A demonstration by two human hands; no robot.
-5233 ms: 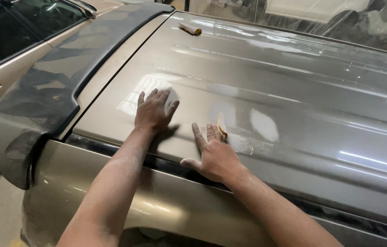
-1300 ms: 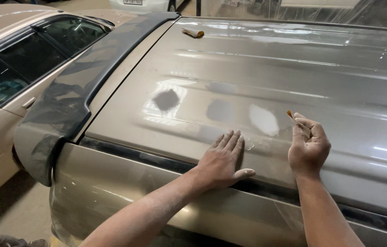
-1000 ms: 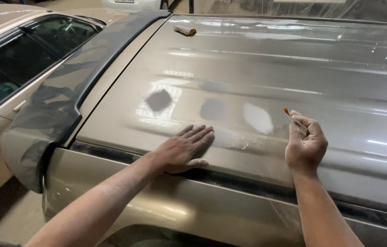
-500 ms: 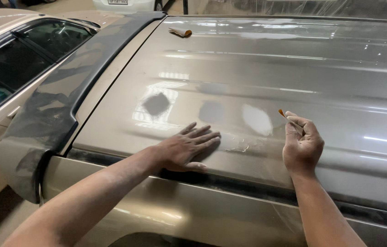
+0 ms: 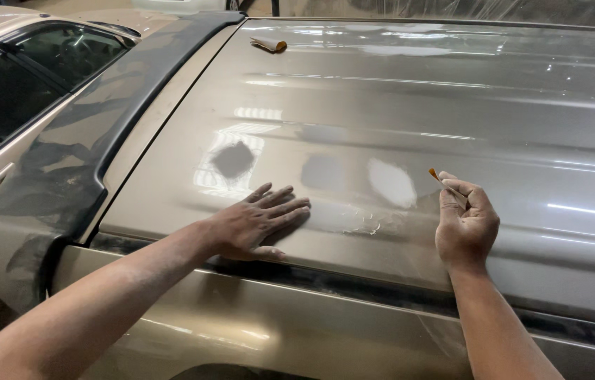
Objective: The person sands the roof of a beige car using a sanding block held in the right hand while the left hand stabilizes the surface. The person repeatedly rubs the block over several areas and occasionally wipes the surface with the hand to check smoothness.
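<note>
The right hand (image 5: 465,226) is curled shut around a thin orange-edged piece (image 5: 434,174), probably folded sandpaper; only its tip shows at the hand's eleven o'clock, the rest hidden in the fist. The left hand (image 5: 259,224) lies flat, fingers spread, on the dusty car roof (image 5: 452,105), holding nothing. At its three o'clock sits a rough sanded patch (image 5: 354,218). Another folded sheet (image 5: 269,44) lies far off at twelve o'clock.

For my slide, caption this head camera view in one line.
Left hand flat on dusty car roof beside sanded patches; right hand pinches small orange-edged sandpaper piece.
</note>
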